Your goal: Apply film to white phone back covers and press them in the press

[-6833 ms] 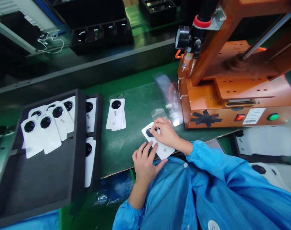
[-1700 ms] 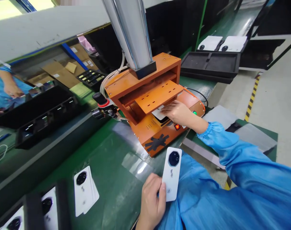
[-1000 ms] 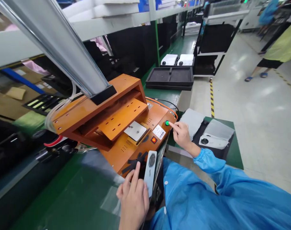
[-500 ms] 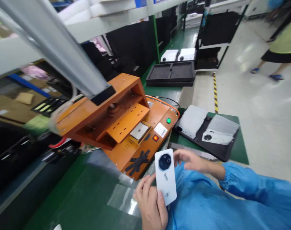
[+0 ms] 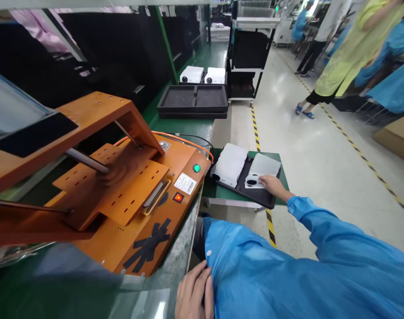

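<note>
My right hand (image 5: 271,185) is stretched out to the right, fingers resting on a white phone back cover (image 5: 252,181) with a black camera ring. The cover lies in a black tray (image 5: 259,200) on a small green side table. White foam sheets (image 5: 230,163) lie in the same tray. My left hand (image 5: 193,294) rests at the near bench edge against my blue sleeve, with nothing seen in it. Between the hands stands the orange press (image 5: 128,190), its plate down over a part (image 5: 154,195). A green button (image 5: 197,168) and a red switch (image 5: 178,197) sit on its front.
An empty black foam tray (image 5: 193,98) lies farther along the green bench, with two white boxes (image 5: 202,74) behind it. A black cart (image 5: 251,44) stands in the aisle. People in yellow and blue stand at the right. Striped tape (image 5: 255,128) marks the floor.
The white cover left my left hand; my right hand carried it to the side tray. The press plate came down over the part inside. My view swung right.
</note>
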